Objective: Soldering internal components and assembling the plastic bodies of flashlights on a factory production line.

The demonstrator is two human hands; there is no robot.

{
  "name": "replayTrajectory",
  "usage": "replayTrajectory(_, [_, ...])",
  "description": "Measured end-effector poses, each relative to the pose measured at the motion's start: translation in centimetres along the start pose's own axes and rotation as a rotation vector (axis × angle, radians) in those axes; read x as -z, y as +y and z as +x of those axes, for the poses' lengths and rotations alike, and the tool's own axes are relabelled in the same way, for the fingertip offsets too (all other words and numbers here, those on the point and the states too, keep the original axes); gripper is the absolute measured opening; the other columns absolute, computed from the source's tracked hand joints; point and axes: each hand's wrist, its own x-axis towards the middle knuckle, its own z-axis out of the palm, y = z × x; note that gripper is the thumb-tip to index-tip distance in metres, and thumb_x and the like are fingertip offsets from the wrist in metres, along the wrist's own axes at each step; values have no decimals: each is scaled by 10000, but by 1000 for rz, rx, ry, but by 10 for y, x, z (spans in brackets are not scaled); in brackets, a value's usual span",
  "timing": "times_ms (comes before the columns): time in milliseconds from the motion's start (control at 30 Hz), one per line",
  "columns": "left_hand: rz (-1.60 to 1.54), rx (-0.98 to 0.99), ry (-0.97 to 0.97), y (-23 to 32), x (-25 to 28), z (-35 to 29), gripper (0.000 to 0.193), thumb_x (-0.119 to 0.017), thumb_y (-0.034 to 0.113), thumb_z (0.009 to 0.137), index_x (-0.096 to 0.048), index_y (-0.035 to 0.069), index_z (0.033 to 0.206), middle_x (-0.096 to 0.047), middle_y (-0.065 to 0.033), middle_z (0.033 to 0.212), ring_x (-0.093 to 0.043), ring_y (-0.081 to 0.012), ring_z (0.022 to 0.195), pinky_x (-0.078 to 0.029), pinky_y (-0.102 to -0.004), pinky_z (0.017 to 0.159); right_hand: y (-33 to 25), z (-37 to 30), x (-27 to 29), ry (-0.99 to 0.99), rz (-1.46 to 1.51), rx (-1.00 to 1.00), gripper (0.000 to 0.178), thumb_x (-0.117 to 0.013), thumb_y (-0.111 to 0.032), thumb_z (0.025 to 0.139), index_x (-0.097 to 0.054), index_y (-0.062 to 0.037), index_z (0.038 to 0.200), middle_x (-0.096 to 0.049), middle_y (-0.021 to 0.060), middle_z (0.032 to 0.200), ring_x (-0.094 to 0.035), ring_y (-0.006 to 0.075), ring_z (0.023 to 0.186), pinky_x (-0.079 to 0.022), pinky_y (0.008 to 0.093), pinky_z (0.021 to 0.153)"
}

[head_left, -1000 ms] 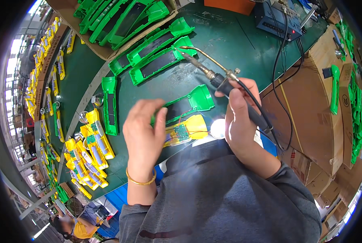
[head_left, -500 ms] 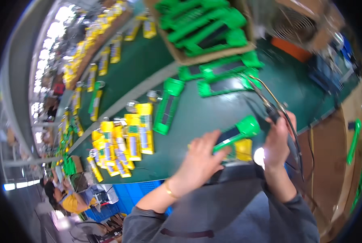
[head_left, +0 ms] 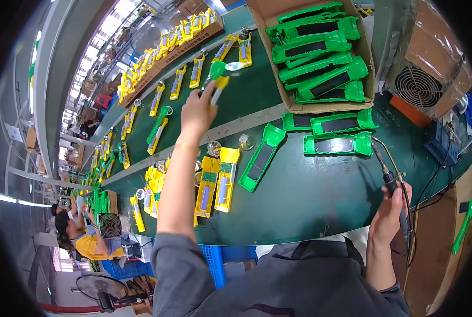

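My left hand (head_left: 196,113) reaches out over the far side of the green bench. Its fingers are closed on a flashlight body (head_left: 220,87) with a yellow half, a green part and a shiny round lens end. In my right hand (head_left: 388,214), near the bench's right edge, is a soldering iron (head_left: 391,182) with a bent brass-coloured tube alongside, tip pointing away from me. Close to the tip lies a green shell (head_left: 337,145) with a dark strip inside. Another green shell (head_left: 262,158) lies mid-bench. Beside my left forearm sit yellow shells (head_left: 225,182) with purple cells and green boards.
A cardboard box (head_left: 328,108) of green shells stands at the back. Yellow units (head_left: 178,82) line the strip beyond the grey divider (head_left: 246,122), with a long carton (head_left: 175,58) of more behind. A fan (head_left: 418,84) and blue box (head_left: 439,145) are at right. Co-workers (head_left: 90,240) sit left.
My left hand has moved from near my body to the far side of the bench, carrying the flashlight body. My right hand with the iron has shifted slightly right and toward me.
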Motion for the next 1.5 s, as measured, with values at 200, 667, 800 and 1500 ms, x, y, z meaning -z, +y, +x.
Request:
replayTrajectory(200, [102,183,-90,-53,-69,21,702,-668,200,772,-340,286,1386,-511,-256,1170,-562,-410,1024,-481,-453,861,2,-4,4,-19,-56,27,253,-510,-221,932,-508,-12,1073,-545,61,963,-515,136,882,-365,278,814])
replayTrajectory(667, [108,122,-5,69,-5,-182,615,-738,201,694,-462,-71,1171,-579,-220,916,-592,-367,834,-492,-427,692,7,-6,-13,-175,25,-99,300,-553,-232,891,-509,25,1040,-545,99,941,-536,172,875,-430,313,825])
replayTrajectory(800, [-64,362,106,82,18,-184,638,-735,120,644,-486,-39,1210,-582,-172,888,-583,-304,808,-474,-376,689,6,-7,-7,-115,8,-72,298,-556,-224,882,-507,24,1040,-543,102,936,-533,175,865,-432,326,818])
replayTrajectory(1500, [-389,-106,-100,156,11,-207,447,-623,14,718,-569,13,1162,-578,-154,1087,-556,-314,1013,-423,-384,899,10,-29,-11,-308,47,-312,191,-473,-113,926,-465,10,1071,-570,113,971,-586,173,899,-482,340,855])
